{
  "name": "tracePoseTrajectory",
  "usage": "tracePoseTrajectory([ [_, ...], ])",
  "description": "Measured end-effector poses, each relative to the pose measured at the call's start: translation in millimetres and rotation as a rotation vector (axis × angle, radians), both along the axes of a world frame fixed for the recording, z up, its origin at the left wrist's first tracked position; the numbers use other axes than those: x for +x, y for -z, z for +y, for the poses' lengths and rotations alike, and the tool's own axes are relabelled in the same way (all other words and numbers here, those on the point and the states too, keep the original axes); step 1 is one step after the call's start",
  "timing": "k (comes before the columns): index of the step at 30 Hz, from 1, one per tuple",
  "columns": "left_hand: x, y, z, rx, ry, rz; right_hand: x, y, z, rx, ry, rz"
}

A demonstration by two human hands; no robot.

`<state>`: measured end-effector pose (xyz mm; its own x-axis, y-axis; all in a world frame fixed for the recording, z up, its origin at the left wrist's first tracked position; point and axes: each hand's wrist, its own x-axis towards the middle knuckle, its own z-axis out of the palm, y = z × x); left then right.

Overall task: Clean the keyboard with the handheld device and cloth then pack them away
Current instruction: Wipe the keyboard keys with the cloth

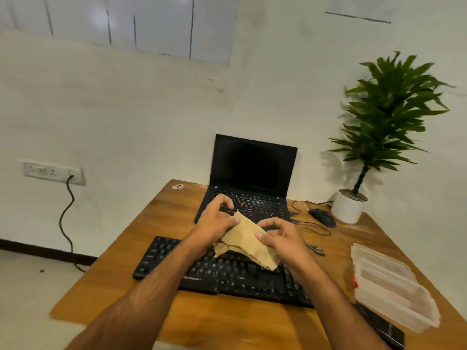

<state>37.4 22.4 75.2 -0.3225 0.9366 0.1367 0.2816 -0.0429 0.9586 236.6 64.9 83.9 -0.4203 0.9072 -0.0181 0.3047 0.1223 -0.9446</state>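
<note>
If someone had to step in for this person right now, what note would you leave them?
Left hand and right hand: both grip the tan cloth, held above the black external keyboard.
Things: the keyboard lies on the wooden desk in front of the open black laptop. The clear plastic container sits closed at the desk's right edge. No handheld device can be identified.
Done: cannot tell how much is cleaned.
Left: probably fold the cloth or finish wiping, then pack everything away.

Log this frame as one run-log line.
left hand: holds cloth | right hand: holds cloth | cloth above keyboard | box: right
</note>
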Motion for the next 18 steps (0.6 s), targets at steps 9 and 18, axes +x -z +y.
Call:
tracePoseTrajectory([
  [9, -56.6, 7.8, -50.8, -0.056, 0.194, 0.094, -52.1, 6.4, -15.0, -0.212, -0.098, 0.155],
  [18, -89.4, 39.7, -59.0, 0.162, -0.047, 0.549, -98.7, 17.0, -15.6, -0.132, -0.161, 0.121],
])
